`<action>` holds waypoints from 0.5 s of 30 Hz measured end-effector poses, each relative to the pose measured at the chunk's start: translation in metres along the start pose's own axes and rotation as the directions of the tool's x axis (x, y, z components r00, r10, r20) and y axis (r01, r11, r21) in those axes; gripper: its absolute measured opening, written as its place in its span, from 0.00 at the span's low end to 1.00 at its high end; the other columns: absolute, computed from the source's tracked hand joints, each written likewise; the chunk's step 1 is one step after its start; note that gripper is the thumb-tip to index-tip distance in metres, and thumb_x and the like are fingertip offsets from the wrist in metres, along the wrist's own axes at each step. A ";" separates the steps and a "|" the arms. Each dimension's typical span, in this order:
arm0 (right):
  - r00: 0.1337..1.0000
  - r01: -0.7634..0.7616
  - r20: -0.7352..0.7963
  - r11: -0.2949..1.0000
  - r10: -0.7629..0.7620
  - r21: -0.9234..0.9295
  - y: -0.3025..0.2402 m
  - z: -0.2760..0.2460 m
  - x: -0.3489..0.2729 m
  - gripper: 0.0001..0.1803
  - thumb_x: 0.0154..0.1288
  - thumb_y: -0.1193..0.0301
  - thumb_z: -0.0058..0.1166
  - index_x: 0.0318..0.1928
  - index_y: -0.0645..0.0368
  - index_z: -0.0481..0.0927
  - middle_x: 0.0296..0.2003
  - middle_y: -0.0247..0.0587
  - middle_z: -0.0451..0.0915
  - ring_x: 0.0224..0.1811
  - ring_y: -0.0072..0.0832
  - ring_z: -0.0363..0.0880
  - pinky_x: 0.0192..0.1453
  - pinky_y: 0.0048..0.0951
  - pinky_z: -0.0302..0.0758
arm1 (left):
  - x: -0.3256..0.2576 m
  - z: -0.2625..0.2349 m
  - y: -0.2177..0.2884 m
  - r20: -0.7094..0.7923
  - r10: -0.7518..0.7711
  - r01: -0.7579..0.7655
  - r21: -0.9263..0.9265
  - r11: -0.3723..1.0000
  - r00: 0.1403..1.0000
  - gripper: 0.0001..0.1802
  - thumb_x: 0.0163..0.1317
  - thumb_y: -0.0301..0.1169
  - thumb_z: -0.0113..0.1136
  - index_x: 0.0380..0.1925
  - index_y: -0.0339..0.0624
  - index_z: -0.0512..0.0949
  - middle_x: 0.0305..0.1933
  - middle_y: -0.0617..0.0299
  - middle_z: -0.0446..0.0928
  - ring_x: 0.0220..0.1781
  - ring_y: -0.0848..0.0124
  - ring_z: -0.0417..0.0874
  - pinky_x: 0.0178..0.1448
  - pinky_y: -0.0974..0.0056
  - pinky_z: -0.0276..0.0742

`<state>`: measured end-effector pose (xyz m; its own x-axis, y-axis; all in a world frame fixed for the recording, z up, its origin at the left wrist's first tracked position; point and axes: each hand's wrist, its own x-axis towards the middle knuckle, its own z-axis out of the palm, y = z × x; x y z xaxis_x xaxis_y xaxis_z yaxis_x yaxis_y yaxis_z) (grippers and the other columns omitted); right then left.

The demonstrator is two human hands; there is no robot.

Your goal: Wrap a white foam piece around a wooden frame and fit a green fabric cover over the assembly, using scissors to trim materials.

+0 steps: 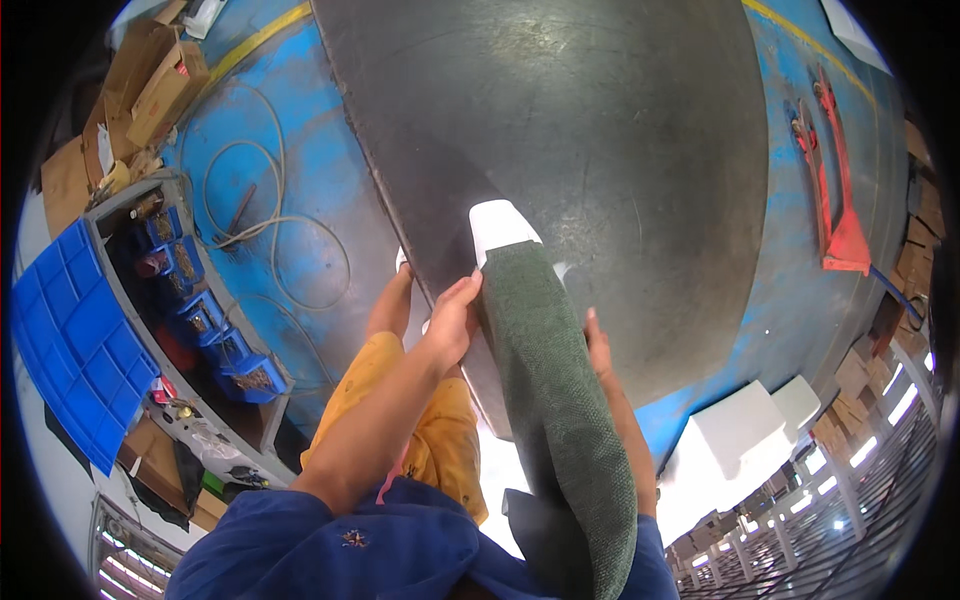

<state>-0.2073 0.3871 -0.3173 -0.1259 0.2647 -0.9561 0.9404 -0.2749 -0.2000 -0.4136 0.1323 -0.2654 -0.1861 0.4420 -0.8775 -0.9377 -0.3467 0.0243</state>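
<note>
L hand (pixel 453 322) gripping left edge of green fabric panel (pixel 560 400); R hand (pixel 598 345) flat on its right side, over dark table (pixel 600 150).

Bright daylight, blown-out whites, heavy fisheye bending at edges.

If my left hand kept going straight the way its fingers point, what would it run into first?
The left hand already touches the long green fabric-covered panel. Straight ahead, its fingertips would probably meet the panel's white uncovered end first, then the dark grey worktable; depth is unclear.
</note>
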 end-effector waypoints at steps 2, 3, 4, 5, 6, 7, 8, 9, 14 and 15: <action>0.998 0.062 -0.003 0.997 -0.062 0.042 -0.043 0.018 -0.003 0.43 0.64 0.32 0.43 0.32 0.67 0.84 0.29 0.35 0.80 0.32 0.22 0.73 0.43 0.26 0.70 | 0.003 0.000 -0.004 -0.087 0.106 -0.106 0.001 0.994 0.991 0.14 0.71 0.43 0.53 0.41 0.45 0.78 0.41 0.68 0.79 0.46 0.75 0.76 0.54 0.68 0.68; 0.993 0.118 0.000 0.990 -0.118 0.077 -0.067 0.028 -0.006 0.41 0.65 0.34 0.44 0.31 0.65 0.84 0.28 0.33 0.79 0.31 0.21 0.71 0.40 0.25 0.69 | 0.005 -0.001 -0.004 -0.096 0.134 -0.134 0.007 0.991 0.986 0.14 0.71 0.43 0.53 0.41 0.45 0.78 0.41 0.68 0.79 0.46 0.75 0.76 0.54 0.68 0.68; 0.991 0.130 -0.015 0.988 -0.129 0.086 -0.092 0.038 -0.007 0.41 0.65 0.34 0.44 0.31 0.65 0.84 0.28 0.33 0.79 0.31 0.21 0.71 0.40 0.25 0.69 | 0.006 0.000 -0.004 -0.110 0.115 -0.111 0.039 0.993 0.987 0.12 0.72 0.41 0.52 0.40 0.45 0.78 0.39 0.69 0.78 0.43 0.75 0.76 0.51 0.69 0.68; 0.980 0.198 -0.016 0.979 -0.197 0.055 -0.118 0.048 -0.007 0.37 0.65 0.38 0.47 0.31 0.64 0.84 0.28 0.32 0.79 0.31 0.20 0.72 0.40 0.25 0.69 | 0.008 0.000 -0.002 -0.100 0.077 -0.072 0.059 0.996 0.992 0.11 0.72 0.39 0.51 0.38 0.45 0.78 0.37 0.70 0.78 0.41 0.76 0.75 0.49 0.70 0.69; 0.969 0.245 -0.017 0.969 -0.245 0.023 -0.140 0.059 -0.009 0.33 0.66 0.41 0.49 0.31 0.63 0.84 0.27 0.30 0.79 0.31 0.19 0.72 0.40 0.24 0.69 | 0.009 0.000 0.000 -0.125 0.106 -0.097 0.075 0.992 0.986 0.11 0.72 0.39 0.51 0.38 0.45 0.78 0.37 0.70 0.78 0.41 0.76 0.75 0.49 0.70 0.69; 0.966 0.259 -0.010 0.965 -0.259 0.032 -0.157 0.071 -0.011 0.33 0.66 0.41 0.49 0.31 0.63 0.84 0.27 0.30 0.79 0.31 0.19 0.72 0.40 0.24 0.69 | 0.010 0.001 0.001 -0.089 0.104 -0.091 0.135 0.987 0.991 0.11 0.73 0.38 0.51 0.37 0.46 0.77 0.35 0.71 0.76 0.39 0.77 0.74 0.47 0.71 0.68; 0.960 0.281 0.020 0.960 -0.281 -0.001 -0.174 0.081 -0.012 0.31 0.66 0.44 0.52 0.30 0.63 0.83 0.27 0.30 0.79 0.30 0.19 0.71 0.39 0.24 0.68 | 0.010 0.002 0.002 -0.085 0.119 -0.102 0.183 0.978 0.989 0.11 0.73 0.37 0.50 0.35 0.46 0.77 0.33 0.72 0.75 0.37 0.78 0.73 0.45 0.72 0.67; 0.938 0.342 0.069 0.939 -0.340 -0.017 -0.189 0.090 -0.012 0.28 0.66 0.46 0.54 0.30 0.63 0.83 0.27 0.30 0.79 0.30 0.18 0.71 0.38 0.23 0.68 | 0.011 0.003 0.003 -0.051 0.119 -0.107 0.195 0.975 0.992 0.11 0.73 0.37 0.50 0.35 0.46 0.77 0.33 0.72 0.75 0.37 0.78 0.73 0.45 0.72 0.67; 0.939 0.335 0.146 0.922 -0.310 -0.195 -0.221 0.112 -0.025 0.24 0.65 0.51 0.58 0.27 0.62 0.83 0.22 0.28 0.77 0.24 0.18 0.70 0.32 0.25 0.69 | 0.021 0.007 0.001 -0.231 0.350 -0.261 0.342 0.903 0.908 0.15 0.74 0.40 0.49 0.32 0.42 0.75 0.28 0.73 0.70 0.32 0.82 0.67 0.39 0.74 0.64; 0.943 0.321 0.164 0.924 -0.291 -0.208 -0.224 0.114 -0.027 0.23 0.64 0.53 0.58 0.25 0.61 0.82 0.22 0.29 0.78 0.23 0.18 0.70 0.31 0.25 0.68 | 0.026 0.008 0.003 -0.308 0.267 -0.197 0.241 0.950 0.913 0.16 0.73 0.41 0.50 0.32 0.41 0.75 0.27 0.73 0.70 0.32 0.81 0.67 0.38 0.73 0.64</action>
<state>-0.4510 0.3363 -0.2714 -0.4436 0.1782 -0.8783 0.8942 0.0227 -0.4470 -0.4240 0.1495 -0.2844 -0.3303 0.0565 -0.9422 -0.9252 -0.2168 0.3114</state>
